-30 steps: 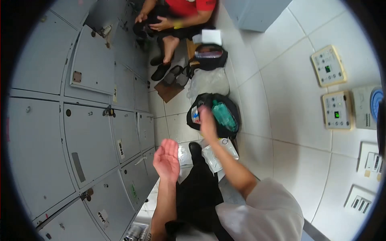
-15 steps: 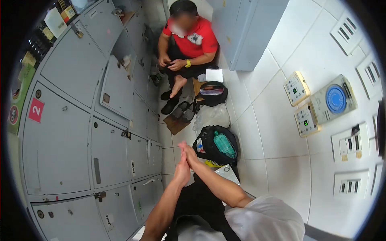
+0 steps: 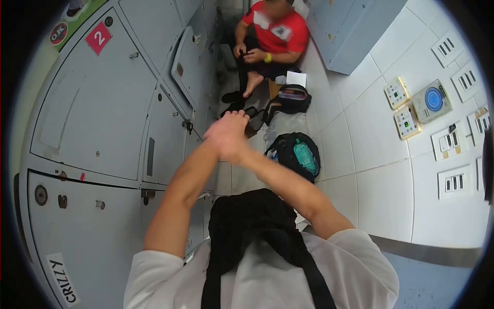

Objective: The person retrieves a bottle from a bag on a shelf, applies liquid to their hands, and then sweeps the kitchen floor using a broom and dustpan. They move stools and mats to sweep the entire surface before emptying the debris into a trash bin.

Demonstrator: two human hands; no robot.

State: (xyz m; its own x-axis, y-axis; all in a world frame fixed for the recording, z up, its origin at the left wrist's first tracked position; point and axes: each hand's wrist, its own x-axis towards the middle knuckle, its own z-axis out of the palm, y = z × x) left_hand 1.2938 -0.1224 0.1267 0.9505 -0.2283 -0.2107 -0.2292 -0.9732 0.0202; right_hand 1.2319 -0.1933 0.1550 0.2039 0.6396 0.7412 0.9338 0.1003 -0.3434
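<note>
Hands (image 3: 228, 135) pressed together, empty | black bag (image 3: 288, 150) just beyond

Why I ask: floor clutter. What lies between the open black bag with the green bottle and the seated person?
In the head view: a clear plastic bag, then a second black bag.

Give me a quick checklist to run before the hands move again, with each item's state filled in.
1. Left hand and right hand pressed together: ok.
2. Hands holding nothing: cannot tell, blurred.
3. Black bag open, green bottle inside: ok.
4. Locker doors beside the left arm shut: ok; one farther door ajar.
5. Seated person in red shirt apart from the hands: ok.
</note>
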